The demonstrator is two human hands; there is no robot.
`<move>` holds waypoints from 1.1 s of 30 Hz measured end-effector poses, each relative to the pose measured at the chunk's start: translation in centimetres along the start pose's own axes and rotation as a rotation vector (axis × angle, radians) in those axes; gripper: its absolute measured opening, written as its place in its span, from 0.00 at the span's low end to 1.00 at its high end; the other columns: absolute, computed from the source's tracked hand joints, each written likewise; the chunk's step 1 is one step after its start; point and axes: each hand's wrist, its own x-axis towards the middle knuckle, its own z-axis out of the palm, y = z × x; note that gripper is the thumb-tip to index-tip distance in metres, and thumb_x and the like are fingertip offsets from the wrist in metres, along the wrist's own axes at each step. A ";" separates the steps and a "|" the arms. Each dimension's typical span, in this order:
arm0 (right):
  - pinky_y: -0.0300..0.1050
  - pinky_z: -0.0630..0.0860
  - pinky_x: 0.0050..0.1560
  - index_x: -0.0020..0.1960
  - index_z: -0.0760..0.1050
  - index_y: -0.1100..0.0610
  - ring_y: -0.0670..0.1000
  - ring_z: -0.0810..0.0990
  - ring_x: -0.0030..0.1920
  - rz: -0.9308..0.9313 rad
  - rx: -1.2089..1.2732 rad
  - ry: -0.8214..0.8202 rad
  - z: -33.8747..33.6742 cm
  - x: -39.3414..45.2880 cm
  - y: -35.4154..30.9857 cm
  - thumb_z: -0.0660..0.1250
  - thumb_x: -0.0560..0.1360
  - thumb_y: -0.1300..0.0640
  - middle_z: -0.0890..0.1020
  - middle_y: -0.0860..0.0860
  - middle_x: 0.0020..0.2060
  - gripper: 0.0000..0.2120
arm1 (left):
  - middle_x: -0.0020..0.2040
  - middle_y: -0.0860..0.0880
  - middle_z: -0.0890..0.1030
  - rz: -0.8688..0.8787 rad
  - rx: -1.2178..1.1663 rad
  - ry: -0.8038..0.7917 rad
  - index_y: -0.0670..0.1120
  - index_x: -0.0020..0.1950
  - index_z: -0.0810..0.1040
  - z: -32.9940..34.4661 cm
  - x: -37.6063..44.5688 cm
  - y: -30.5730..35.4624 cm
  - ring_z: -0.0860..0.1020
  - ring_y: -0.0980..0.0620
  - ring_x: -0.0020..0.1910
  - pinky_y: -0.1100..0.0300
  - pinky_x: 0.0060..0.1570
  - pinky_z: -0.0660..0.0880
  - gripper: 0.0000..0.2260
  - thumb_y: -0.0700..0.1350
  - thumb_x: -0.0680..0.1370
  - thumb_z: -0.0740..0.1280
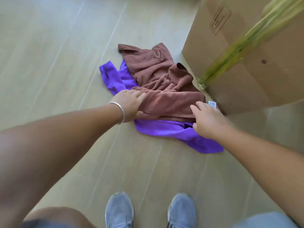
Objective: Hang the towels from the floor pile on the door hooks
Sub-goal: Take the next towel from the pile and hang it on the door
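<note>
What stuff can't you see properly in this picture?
Head view only:
- Door hooks: outside the frame.
- Purple towel: mostly covered by the brown towel.
- Cardboard box: cut off by the top and right edges.
- Box label: too small to read.
- Yellow-green strap: blurred.
- White tag: print too small.

a: what's the brown towel [162, 76] made of?
b: soft cloth, matt, with a fine nap and a stitched hem. a small white label [212, 104], paper or woven, sits at its edge.
a: and the purple towel [172, 130] under it?
b: cloth too, smoother, with a slight sheen like microfibre.
a: the floor [65, 46]?
b: pale planks with a wood-grain look, smooth, with a soft satin shine.
a: that big box [256, 66]?
b: plain brown cardboard, matt, with a printed black mark. a yellow-green strap [230, 56] crosses it, glossy, plastic-looking.
a: anything metal?
b: a silvery bangle [119, 109] on the left wrist, polished.
a: the shoes [119, 209]?
b: grey-blue mesh fabric, matt.
</note>
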 end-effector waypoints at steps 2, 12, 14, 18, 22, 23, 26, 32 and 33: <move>0.52 0.64 0.68 0.74 0.59 0.56 0.55 0.60 0.73 -0.055 -0.078 0.003 1.6 2.8 1.0 0.64 0.74 0.50 0.60 0.55 0.73 0.31 | 0.72 0.45 0.68 0.100 0.098 0.004 0.44 0.76 0.60 1.5 2.6 -0.7 0.67 0.45 0.70 0.52 0.66 0.66 0.36 0.61 0.75 0.63; 0.50 0.61 0.71 0.78 0.48 0.60 0.53 0.54 0.76 -0.082 -0.253 0.101 4.0 6.8 2.2 0.62 0.75 0.50 0.51 0.56 0.78 0.38 | 0.76 0.46 0.62 0.123 0.244 0.143 0.46 0.79 0.54 5.5 6.4 -1.1 0.63 0.47 0.74 0.53 0.69 0.62 0.37 0.64 0.76 0.59; 0.51 0.61 0.70 0.78 0.48 0.61 0.54 0.54 0.76 -0.056 -0.256 0.137 3.8 6.9 2.0 0.58 0.77 0.54 0.52 0.57 0.78 0.34 | 0.77 0.46 0.63 0.124 0.233 0.160 0.46 0.79 0.54 5.6 6.2 -1.0 0.63 0.47 0.74 0.54 0.69 0.61 0.29 0.57 0.81 0.53; 0.54 0.61 0.70 0.78 0.46 0.62 0.54 0.53 0.76 -0.031 -0.317 0.132 4.0 6.9 1.9 0.51 0.80 0.57 0.50 0.57 0.78 0.29 | 0.76 0.48 0.64 0.106 0.133 0.155 0.49 0.79 0.56 4.5 6.0 -1.3 0.66 0.48 0.73 0.54 0.66 0.66 0.24 0.47 0.82 0.49; 0.53 0.63 0.68 0.76 0.52 0.62 0.54 0.56 0.75 -0.003 -0.381 0.089 2.3 7.4 2.0 0.47 0.80 0.59 0.57 0.57 0.76 0.25 | 0.71 0.49 0.70 0.044 0.068 0.167 0.48 0.77 0.60 2.7 5.0 -2.9 0.70 0.48 0.69 0.50 0.62 0.70 0.22 0.48 0.82 0.51; 0.52 0.65 0.66 0.75 0.57 0.61 0.54 0.60 0.74 0.008 -0.372 0.114 1.2 7.7 2.1 0.48 0.79 0.59 0.62 0.57 0.74 0.24 | 0.71 0.49 0.71 0.013 0.069 0.148 0.49 0.77 0.60 2.1 4.5 -3.4 0.70 0.48 0.68 0.49 0.61 0.71 0.22 0.49 0.82 0.51; 0.51 0.69 0.61 0.66 0.67 0.57 0.54 0.68 0.67 0.039 -0.256 0.179 -3.2 7.2 1.2 0.52 0.77 0.59 0.72 0.54 0.64 0.19 | 0.68 0.49 0.73 -0.093 0.005 0.056 0.48 0.73 0.65 -0.3 2.0 -4.8 0.72 0.46 0.66 0.49 0.57 0.73 0.20 0.48 0.81 0.53; 0.52 0.67 0.56 0.58 0.71 0.54 0.56 0.71 0.61 -0.066 -0.179 0.233 -13.3 2.6 -3.4 0.54 0.77 0.59 0.75 0.54 0.54 0.13 | 0.61 0.49 0.76 -0.260 -0.188 -0.059 0.47 0.63 0.70 -5.9 -8.2 -8.8 0.77 0.45 0.55 0.52 0.46 0.74 0.13 0.45 0.79 0.57; 0.51 0.67 0.55 0.58 0.72 0.54 0.56 0.71 0.60 -0.106 -0.180 0.256 -15.3 1.6 -4.5 0.54 0.78 0.58 0.75 0.54 0.54 0.12 | 0.62 0.48 0.76 -0.291 -0.213 -0.072 0.47 0.64 0.71 -7.0 -10.3 -9.6 0.77 0.44 0.55 0.52 0.47 0.75 0.14 0.46 0.79 0.57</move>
